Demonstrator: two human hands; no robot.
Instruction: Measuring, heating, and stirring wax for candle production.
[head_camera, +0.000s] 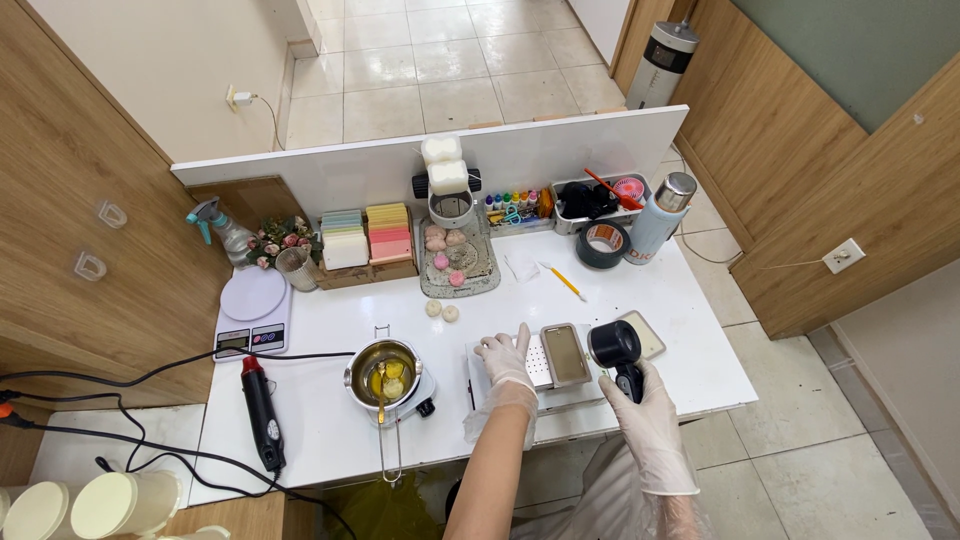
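Scanning from the 9 o'clock side of the white table (330, 320), a kitchen scale (253, 312) sits at the edge, with a black heat gun (263, 412) lying below it at 7 o'clock, its cord trailing off the table. Toward 6 o'clock, a small metal pot (385, 372) of yellow liquid rests on a compact burner, with its long handle pointing toward the person for easy reach. At 12 o'clock, stacked coloured blocks (367, 236) and a tray of small pink and cream pieces (455, 262) stand against the back panel, away from the heat.

The left hand (506, 360), gloved, lies flat and open on the near left corner of a perforated white tray (530, 368), apparently steadying it. A flat rectangular mould (565, 354) sits on that tray. The right hand (648, 420), also gloved, is closed around the grip of a black round-headed tool (616, 347), holding its head just beside the mould.

The tool's exact kind is hard to tell. The mould's contents cannot be made out. A roll of tape (602, 243) and a metal flask (662, 216) stand at 1 o'clock.
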